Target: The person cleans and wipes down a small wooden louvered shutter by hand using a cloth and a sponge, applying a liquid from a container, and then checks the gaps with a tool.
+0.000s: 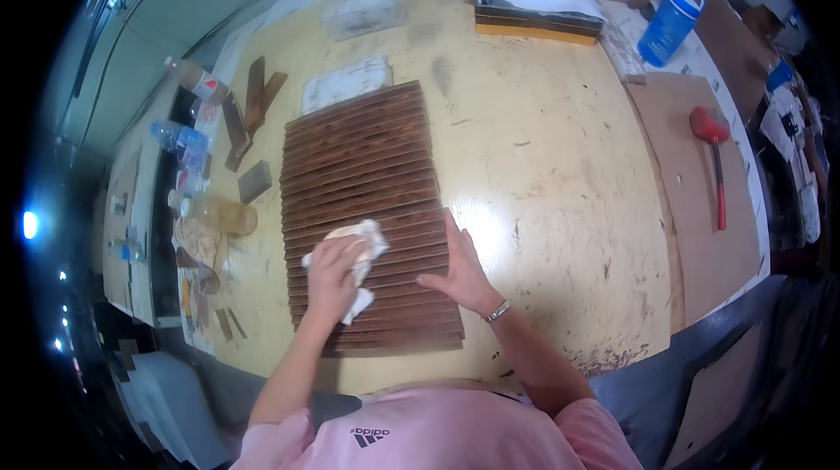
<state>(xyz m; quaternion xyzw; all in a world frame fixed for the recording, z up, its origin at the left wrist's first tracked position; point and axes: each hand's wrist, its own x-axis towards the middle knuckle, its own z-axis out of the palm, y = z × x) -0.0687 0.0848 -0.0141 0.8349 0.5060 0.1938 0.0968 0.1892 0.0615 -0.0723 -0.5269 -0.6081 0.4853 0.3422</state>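
Observation:
Several dark brown wooden slats (359,155) lie side by side on the table, their ends slightly uneven. My left hand (334,277) is closed on a crumpled white cloth (371,238) and presses it against the slats left of their middle. The hand covers part of the cloth. At the slats' right edge is my right hand (464,270), its thumb stretched over the wood and its fingers pointing away from me along the side. It holds nothing.
The slats rest on a pale wooden table (542,207). Along the left edge stand plastic bottles (179,142), a jar of yellowish liquid (226,214), a grey block (255,182) and loose brown wood pieces (255,98). Rightward lie a red mallet (710,126) and a blue bottle (671,24).

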